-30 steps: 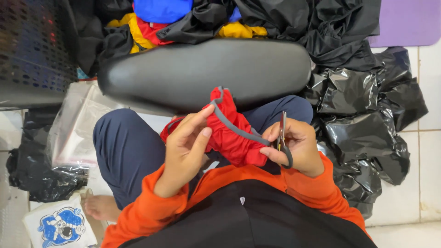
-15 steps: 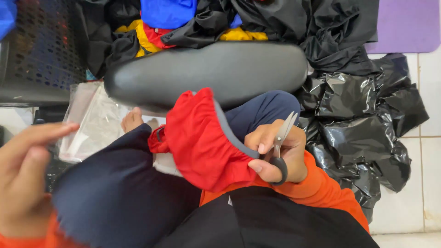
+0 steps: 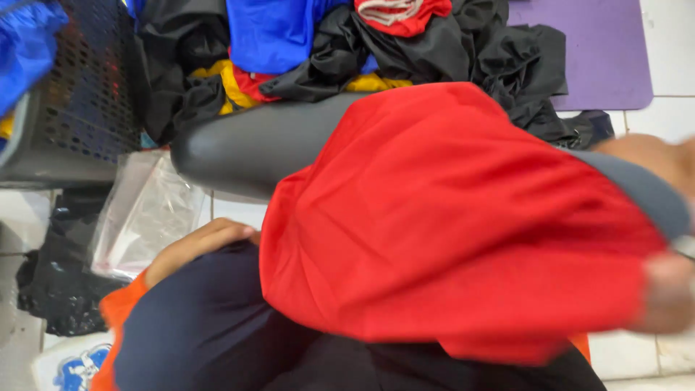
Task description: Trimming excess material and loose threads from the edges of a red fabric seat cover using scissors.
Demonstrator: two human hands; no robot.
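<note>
Spreading across the lap, red garment is gripped by blurred right hand; left hand fingers curled, touching nothing.

White tiled floor under a purple mat, dark perforated basket at left, heaped clothes behind a black padded seat
</note>
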